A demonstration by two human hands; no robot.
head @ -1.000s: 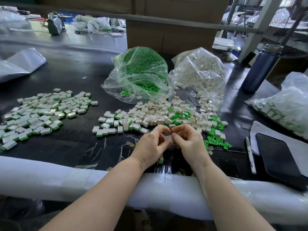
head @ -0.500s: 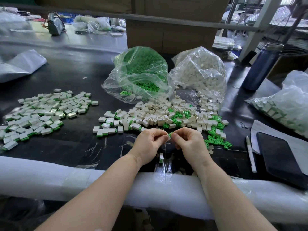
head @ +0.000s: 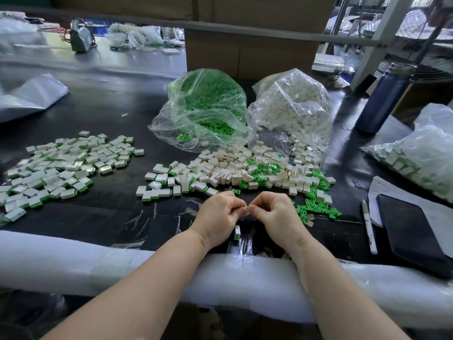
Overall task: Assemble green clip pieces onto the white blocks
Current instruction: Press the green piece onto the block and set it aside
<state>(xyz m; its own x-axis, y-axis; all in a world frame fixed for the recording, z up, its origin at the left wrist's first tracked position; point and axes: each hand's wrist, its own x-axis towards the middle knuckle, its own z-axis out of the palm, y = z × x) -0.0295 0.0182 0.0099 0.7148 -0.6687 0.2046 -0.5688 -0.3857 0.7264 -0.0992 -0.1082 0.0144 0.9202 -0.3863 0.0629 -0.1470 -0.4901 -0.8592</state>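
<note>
Two hands meet just above the counter (head: 103, 217), and the risk sits right between them: the green clip (head: 247, 207) shows only as a sliver where your fingertips touch, so if it goes in crooked or you press before it lines up, I judge it could pop out and fall among the loose pieces beyond your knuckles. Your left hand (head: 220, 214) has its fingers curled tight, its grip narrow, and it seems to pinch a white block, though your own fingers hide that block almost wholly. Your right hand (head: 274, 213) is curled the same way, thumb and forefinger closed on the clip. One finished block (head: 237, 232) stands on the counter just under your left hand, close to the padded edge (head: 73, 261); a careless wrist could knock it off toward you. Ahead of your grip lies the mixed heap of white blocks (head: 228, 168), with a scatter of green clips (head: 316, 207) just beyond your right hand, and the done pile (head: 61, 165) lies well off to the left. Behind these stand the bag of clips (head: 208, 106) and the bag of blocks (head: 291, 106).
</note>
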